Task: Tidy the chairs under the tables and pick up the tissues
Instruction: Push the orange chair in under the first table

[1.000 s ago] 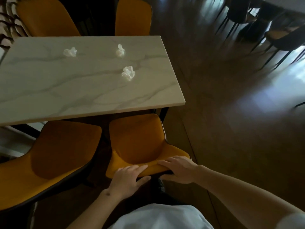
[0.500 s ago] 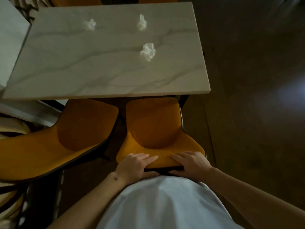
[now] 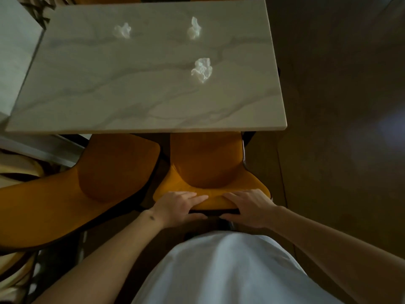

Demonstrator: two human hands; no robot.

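Observation:
An orange chair (image 3: 208, 163) stands straight in front of me, its seat partly under the marble table (image 3: 131, 102). My left hand (image 3: 178, 207) and my right hand (image 3: 247, 208) both grip the top of its backrest, fingers over the front, thumbs behind. A second orange chair (image 3: 65, 194) stands to the left, angled and pulled out from the table. Three crumpled white tissues lie on the table: one at the far left (image 3: 122, 30), one at the far middle (image 3: 194, 29), one nearer on the right (image 3: 202, 69).
A second light tabletop (image 3: 15, 51) adjoins on the left. Dark wooden floor (image 3: 339, 128) spreads to the right of the table. A striped pale surface (image 3: 13, 172) shows at the left edge. My white shirt fills the bottom of the view.
The chair in my hands has slid further under the table, and I have come closer, so the table now sits nearer and larger in view. Both hands kept their hold.

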